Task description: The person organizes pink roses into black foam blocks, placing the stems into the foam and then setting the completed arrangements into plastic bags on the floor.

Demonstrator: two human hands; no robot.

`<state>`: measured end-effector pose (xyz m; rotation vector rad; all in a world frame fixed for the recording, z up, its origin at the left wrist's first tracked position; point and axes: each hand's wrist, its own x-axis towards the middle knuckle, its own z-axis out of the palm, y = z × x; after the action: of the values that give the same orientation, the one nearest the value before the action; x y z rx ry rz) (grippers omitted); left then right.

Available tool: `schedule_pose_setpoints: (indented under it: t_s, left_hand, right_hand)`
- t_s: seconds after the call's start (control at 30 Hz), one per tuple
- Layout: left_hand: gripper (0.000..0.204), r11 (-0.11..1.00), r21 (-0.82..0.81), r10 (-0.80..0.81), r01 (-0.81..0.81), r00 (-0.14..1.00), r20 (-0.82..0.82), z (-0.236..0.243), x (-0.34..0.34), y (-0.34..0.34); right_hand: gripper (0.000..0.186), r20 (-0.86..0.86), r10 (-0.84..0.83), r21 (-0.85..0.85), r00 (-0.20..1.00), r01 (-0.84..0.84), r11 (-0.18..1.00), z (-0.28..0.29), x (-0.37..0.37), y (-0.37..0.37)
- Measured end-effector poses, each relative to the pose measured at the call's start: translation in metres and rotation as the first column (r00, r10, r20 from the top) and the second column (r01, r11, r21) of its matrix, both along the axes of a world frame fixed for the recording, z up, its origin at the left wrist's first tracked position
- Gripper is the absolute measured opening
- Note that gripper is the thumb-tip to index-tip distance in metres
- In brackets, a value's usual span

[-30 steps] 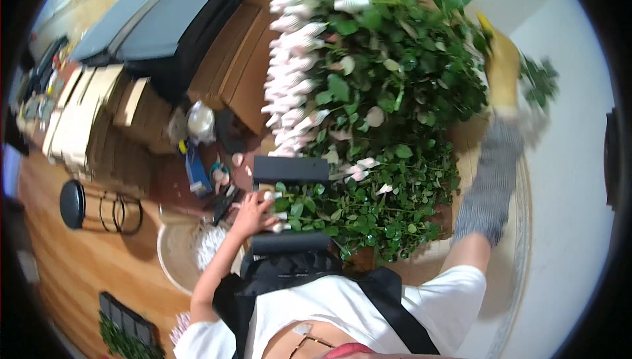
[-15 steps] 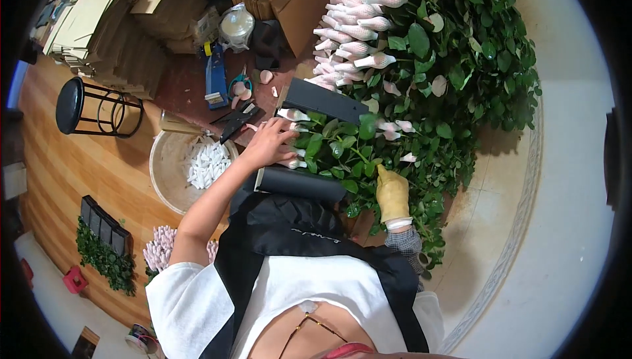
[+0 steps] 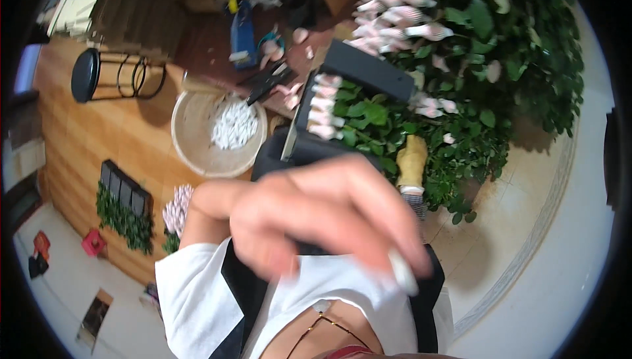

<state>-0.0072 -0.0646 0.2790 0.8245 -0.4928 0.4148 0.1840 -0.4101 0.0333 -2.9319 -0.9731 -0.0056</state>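
My bare left hand (image 3: 322, 217) is raised close in front of my chest, smeared by motion. A small whitish spot shows at one fingertip; whether it is a nail or a held piece I cannot make out. Beyond it, flowers in pale pink net sleeves (image 3: 324, 110) lie in a row between the dark sides of a trough (image 3: 368, 69), their leafy stems pointing right. My right hand (image 3: 411, 161), in a yellow glove, rests at the leafy stems (image 3: 375, 118) on the trough's right; its fingers are partly hidden.
A large heap of sleeved, leafy flowers (image 3: 484, 26) lies at the far right. Left of the trough stand a tub of white pieces (image 3: 181, 138) and a black stool (image 3: 85, 76). A black stapler-like tool (image 3: 266, 82) and a blue tool (image 3: 242, 36) lie on the dark red table (image 3: 197, 49).
My left hand has left the flower heads in the trough and come up toward the camera. The whole view has shifted, with my gloved right hand still by the stems.
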Motion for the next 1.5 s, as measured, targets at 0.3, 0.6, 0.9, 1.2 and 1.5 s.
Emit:
schedule_pose_setpoints:
  t_s: [0.3,0.6,0.9,1.2,1.5]
  left_hand:
    - [0.049,0.727,-0.667,0.231,0.163,0.857,0.461,0.044,0.03,-0.059]
    - [0.059,0.583,-0.801,0.123,0.132,0.961,0.249,0.056,0.007,-0.063]
    - [0.042,0.992,-0.115,-0.074,0.049,0.972,-0.224,-0.036,0.024,0.041]
    - [0.048,0.279,0.722,0.553,0.633,0.509,-0.66,-0.175,0.027,0.035]
    - [0.042,0.266,0.721,0.474,0.64,0.565,-0.676,-0.205,0.027,0.035]
  right_hand:
    - [0.052,0.06,-0.1,0.085,0.993,0.095,0.992,0.077,-0.014,0.022]
    - [0.04,-0.108,0.26,0.335,0.96,-0.211,0.918,0.17,-0.014,0.13]
    - [0.053,-0.503,0.654,0.679,0.565,-0.21,0.704,0.171,-0.035,0.191]
    - [0.028,-0.556,0.437,-0.196,0.707,-0.623,0.757,0.066,-0.032,0.196]
    - [0.022,-0.577,0.568,0.126,0.587,-0.623,0.772,0.069,-0.026,0.183]
